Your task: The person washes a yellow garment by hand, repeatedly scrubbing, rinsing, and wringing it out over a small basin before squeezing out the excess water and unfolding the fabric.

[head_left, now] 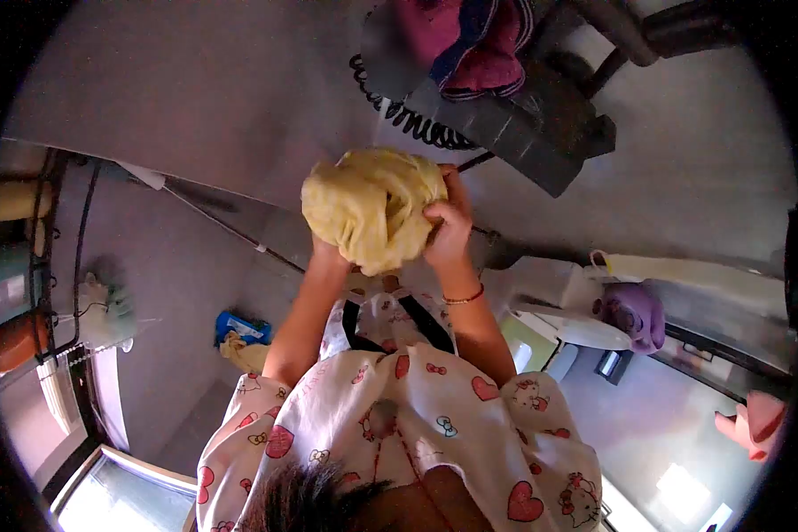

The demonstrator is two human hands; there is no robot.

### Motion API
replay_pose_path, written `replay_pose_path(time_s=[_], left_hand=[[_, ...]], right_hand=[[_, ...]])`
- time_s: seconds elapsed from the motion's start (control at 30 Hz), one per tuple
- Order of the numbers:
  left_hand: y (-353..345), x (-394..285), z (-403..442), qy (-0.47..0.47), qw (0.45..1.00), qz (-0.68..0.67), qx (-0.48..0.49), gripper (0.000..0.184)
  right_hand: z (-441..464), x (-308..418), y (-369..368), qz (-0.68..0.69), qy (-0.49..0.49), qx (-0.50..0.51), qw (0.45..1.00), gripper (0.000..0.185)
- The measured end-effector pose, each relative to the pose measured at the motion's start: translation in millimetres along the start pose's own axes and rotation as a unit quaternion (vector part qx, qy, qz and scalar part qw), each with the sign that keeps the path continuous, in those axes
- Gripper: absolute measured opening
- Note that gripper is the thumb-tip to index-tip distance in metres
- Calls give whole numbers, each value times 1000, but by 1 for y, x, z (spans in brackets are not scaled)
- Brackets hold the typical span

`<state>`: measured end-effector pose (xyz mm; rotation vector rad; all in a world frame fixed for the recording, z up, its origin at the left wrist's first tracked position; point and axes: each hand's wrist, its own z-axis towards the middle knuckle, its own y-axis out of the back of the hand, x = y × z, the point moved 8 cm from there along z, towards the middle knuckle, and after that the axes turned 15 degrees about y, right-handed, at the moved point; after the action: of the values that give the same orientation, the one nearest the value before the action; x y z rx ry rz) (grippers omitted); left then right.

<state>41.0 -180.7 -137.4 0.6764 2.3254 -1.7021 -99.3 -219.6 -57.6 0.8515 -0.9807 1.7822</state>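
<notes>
A bunched yellow cloth (372,208) is held up in front of my body, gathered into a loose, crumpled bundle with a dark fold near its middle. My right hand (450,222) grips its right side, thumb on the near face and fingers curled round the edge. At the lower left, my left hand (330,255) holds the bundle from below and behind. Most of the left hand's fingers are hidden by the fabric.
Ahead, a pink and navy garment (483,53) lies over dark grey equipment (541,133) beside a coiled black cord (417,124). A blue packet (242,328) is at left, near a pale yellow cloth (244,355). Purple cloth (638,315) is at right.
</notes>
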Motion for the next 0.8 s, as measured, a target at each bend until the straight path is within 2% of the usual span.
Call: replay_pose_path(time_s=[0.03,0.07,0.1,0.13,0.17,0.23,0.27,0.3,0.37,0.43,0.53,0.6,0.7,0.73,0.8], left_hand=[[0,-5,3,-19,1000,-7,0,42],[-3,-14,3,-39,999,-1,-16,43],[-6,-27,2,-62,993,69,-78,44],[-10,-28,2,-33,993,-3,-110,39],[-6,-27,6,-34,994,-1,-108,39],[0,-23,12,-7,997,64,-37,37],[3,-21,7,18,993,69,-91,43],[5,-23,5,20,993,72,-89,43],[-15,-37,1,-35,938,344,-18,53],[-20,-41,-4,-29,920,389,-39,59],[1,-61,-4,-32,923,378,-62,56],[-5,-87,-14,-129,833,512,-166,48],[-20,-99,-25,-141,833,507,-171,39],[-21,-99,-28,-141,833,507,-173,39],[-14,-87,-29,-28,683,700,-207,39]], right_hand=[[-9,-14,3,3,1,0,1000,32],[-26,-44,11,131,-108,-92,981,33],[-27,-43,11,96,-85,-62,990,35],[-28,-42,11,60,-61,-34,996,38],[-30,-41,12,24,-35,-7,999,40],[-36,-73,12,59,-140,-2,988,43],[-34,-77,11,71,-174,-1,982,45],[-16,-53,4,203,-148,-43,967,44],[2,-40,5,330,-114,-85,933,44],[1,-66,24,282,-199,-201,917,42],[4,-78,35,189,-213,-226,932,39],[8,-77,47,140,-205,-245,937,37],[26,-62,62,5,-128,-156,979,24],[27,-63,64,6,-129,-155,979,24],[26,-66,64,27,-142,-152,978,27]])
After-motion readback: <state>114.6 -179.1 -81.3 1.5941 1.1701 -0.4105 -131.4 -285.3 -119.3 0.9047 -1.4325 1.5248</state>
